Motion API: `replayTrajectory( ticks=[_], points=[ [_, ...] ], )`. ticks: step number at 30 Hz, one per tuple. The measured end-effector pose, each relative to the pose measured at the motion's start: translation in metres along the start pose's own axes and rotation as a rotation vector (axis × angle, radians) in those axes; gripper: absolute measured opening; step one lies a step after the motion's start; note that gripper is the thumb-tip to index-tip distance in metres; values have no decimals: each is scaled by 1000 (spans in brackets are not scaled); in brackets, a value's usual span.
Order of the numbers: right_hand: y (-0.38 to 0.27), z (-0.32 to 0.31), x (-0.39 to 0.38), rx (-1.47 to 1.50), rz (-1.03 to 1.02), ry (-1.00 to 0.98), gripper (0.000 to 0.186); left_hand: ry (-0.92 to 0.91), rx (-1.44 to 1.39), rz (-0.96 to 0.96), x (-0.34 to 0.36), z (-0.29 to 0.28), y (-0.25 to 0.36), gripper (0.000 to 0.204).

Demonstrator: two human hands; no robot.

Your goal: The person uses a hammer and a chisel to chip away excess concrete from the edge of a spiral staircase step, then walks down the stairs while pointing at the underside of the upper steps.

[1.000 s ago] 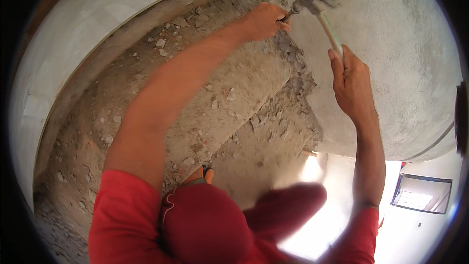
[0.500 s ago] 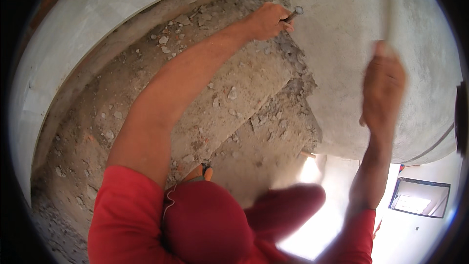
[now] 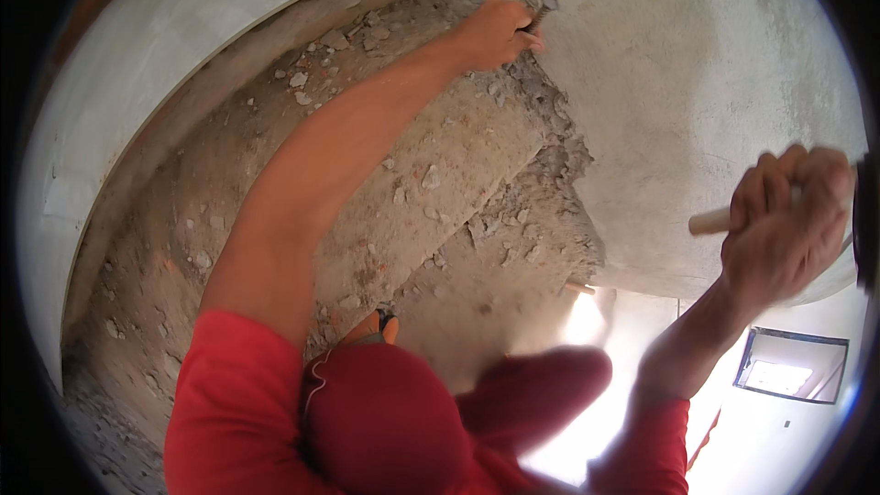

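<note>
My left hand [image 3: 495, 35] is closed on a metal chisel [image 3: 549, 5], held against the rough broken edge [image 3: 559, 124] where the grey plastered wall [image 3: 651, 73] meets rubble-strewn concrete. Its flat struck end points up out of my fist. Off to the right, well away from the chisel, my right hand [image 3: 781, 220], slightly blurred, is wrapped round the pale handle [image 3: 710, 222] of the hammer, whose head I cannot make out in this position.
Dusty concrete steps [image 3: 431, 137] with chips and debris lie beneath my left arm. A curved-looking pale edge board [image 3: 119, 73] runs along the left. My sandalled foot [image 3: 390, 330] shows below. At lower right are a sunlit floor and a dark-framed window [image 3: 793, 362].
The hammer has swung from over the chisel up and out to the right, my right hand moving right and down in view. My left hand and the chisel have shifted only slightly.
</note>
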State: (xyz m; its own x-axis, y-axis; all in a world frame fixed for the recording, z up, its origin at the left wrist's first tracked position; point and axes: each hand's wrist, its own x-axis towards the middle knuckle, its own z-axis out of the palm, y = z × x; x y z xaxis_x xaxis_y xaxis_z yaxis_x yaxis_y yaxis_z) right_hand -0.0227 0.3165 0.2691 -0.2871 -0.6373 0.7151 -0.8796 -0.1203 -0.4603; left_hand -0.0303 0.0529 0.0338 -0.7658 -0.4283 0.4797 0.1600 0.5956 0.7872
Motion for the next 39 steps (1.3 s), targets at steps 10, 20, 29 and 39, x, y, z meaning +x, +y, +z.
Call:
replayTrajectory(
  ticks=[10,20,29,39],
  points=[
    [42,15,-76,163,298,-98,36,219,27,166,-18,-10,-19,8],
    [43,43,-88,272,349,-55,39,100,-5,180,-12,4,-11,7],
    [85,58,-84,-352,365,-313,39,-23,104,120,3,12,-3,14],
    [107,32,-90,-396,-184,-104,35,-176,237,37,5,14,17,16]
  ],
)
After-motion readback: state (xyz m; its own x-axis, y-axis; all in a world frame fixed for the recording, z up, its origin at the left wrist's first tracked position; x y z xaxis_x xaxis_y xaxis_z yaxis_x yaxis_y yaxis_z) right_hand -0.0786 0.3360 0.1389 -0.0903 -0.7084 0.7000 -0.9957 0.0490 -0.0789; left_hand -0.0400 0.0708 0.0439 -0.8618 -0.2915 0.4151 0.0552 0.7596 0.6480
